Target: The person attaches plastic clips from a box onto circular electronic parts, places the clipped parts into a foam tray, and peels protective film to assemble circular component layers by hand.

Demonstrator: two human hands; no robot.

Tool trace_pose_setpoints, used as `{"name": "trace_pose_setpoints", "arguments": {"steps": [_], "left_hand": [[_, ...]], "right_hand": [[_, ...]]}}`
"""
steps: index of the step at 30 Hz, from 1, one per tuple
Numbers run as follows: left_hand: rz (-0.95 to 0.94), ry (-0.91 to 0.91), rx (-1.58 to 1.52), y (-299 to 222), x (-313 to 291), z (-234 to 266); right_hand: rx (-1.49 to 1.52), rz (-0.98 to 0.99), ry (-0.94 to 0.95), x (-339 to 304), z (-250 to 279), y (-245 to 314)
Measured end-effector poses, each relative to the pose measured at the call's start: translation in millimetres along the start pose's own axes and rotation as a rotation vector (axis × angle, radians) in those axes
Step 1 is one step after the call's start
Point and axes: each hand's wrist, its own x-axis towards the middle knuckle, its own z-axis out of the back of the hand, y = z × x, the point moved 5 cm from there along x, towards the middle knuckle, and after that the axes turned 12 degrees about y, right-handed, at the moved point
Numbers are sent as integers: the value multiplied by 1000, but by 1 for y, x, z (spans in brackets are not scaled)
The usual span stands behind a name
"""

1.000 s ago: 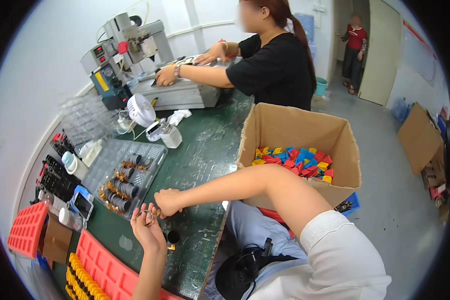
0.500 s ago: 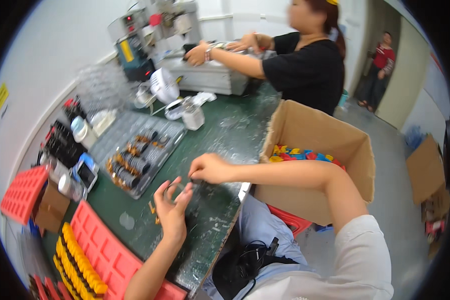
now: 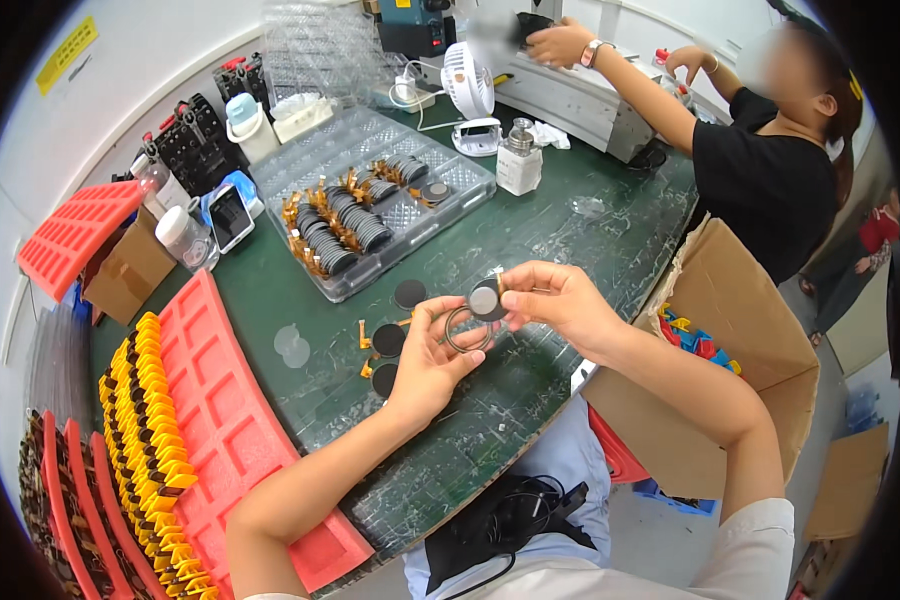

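My left hand (image 3: 425, 365) holds a thin metal ring (image 3: 452, 342) between thumb and fingers. Just right of it, my right hand (image 3: 562, 308) pinches a round dark disc (image 3: 484, 301) with a grey centre and a small gold-coloured tab at its upper edge. Disc and ring are close together, and I cannot tell whether they touch. Beside my left hand lie several black discs with orange flex tabs, among them one black disc (image 3: 410, 293). Beyond them a clear plastic tray (image 3: 425, 238) holds rows of similar discs (image 3: 358, 218) with orange tabs.
A red foam tray (image 3: 235, 385) and rows of yellow clips (image 3: 145, 420) fill the left side. A white fan (image 3: 467, 82) and a bottle (image 3: 519, 165) stand behind. On the right is a cardboard box (image 3: 770, 370) of coloured pieces. A co-worker (image 3: 770, 190) works at the far right.
The view has turned, so the bench sits farther right and lower. My right hand now shows the disc up beside the ring; earlier it held a small dark thing near my left fingertips.
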Motion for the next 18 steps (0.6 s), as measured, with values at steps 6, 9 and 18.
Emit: {"name": "trace_pose_setpoints", "arguments": {"steps": [6, 9, 18], "left_hand": [[17, -14, 98, 2, -1, 1], [-13, -46, 84, -3, -2, -3], [-54, -62, 167, -7, -5, -4]], "right_hand": [[-171, -79, 29, -1, -7, -15], [-164, -75, 1, -4, -9, -11], [-139, -78, 33, -6, -11, -12]]}}
